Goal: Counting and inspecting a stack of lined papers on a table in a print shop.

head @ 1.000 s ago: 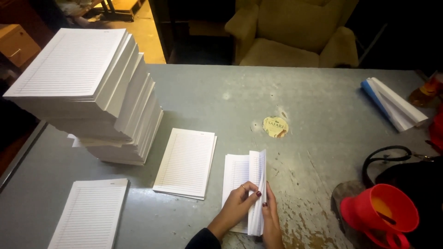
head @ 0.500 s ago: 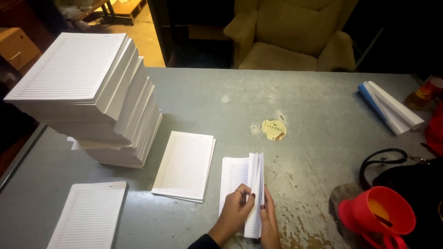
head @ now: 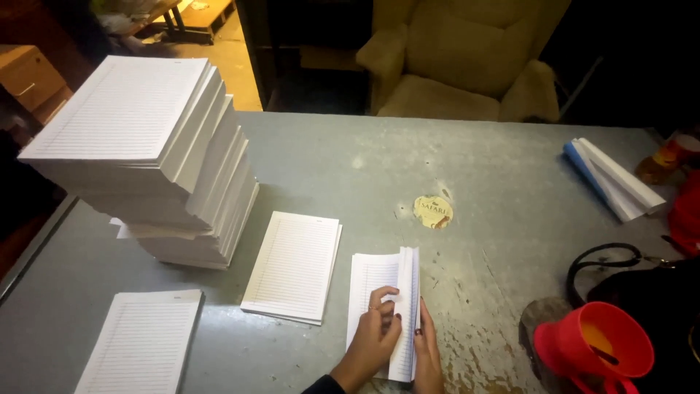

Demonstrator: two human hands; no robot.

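hands [head: 397, 343] lower on paper sheaf [head: 385, 306]

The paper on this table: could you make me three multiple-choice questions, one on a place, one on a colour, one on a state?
1. Where is the tall paper stack?
A. far left of the table
B. near right corner
C. on the armchair

2. What colour is the funnel?
A. blue
B. red
C. green

3. How is the sheaf under the hands?
A. rolled into a tube
B. lying closed and flat
C. sheets lifted and fanned at its right edge

Answers: 1 A, it towers at the table's left end. 2 B, its cone is bright red. 3 C, the left hand and right hand hold raised sheets.
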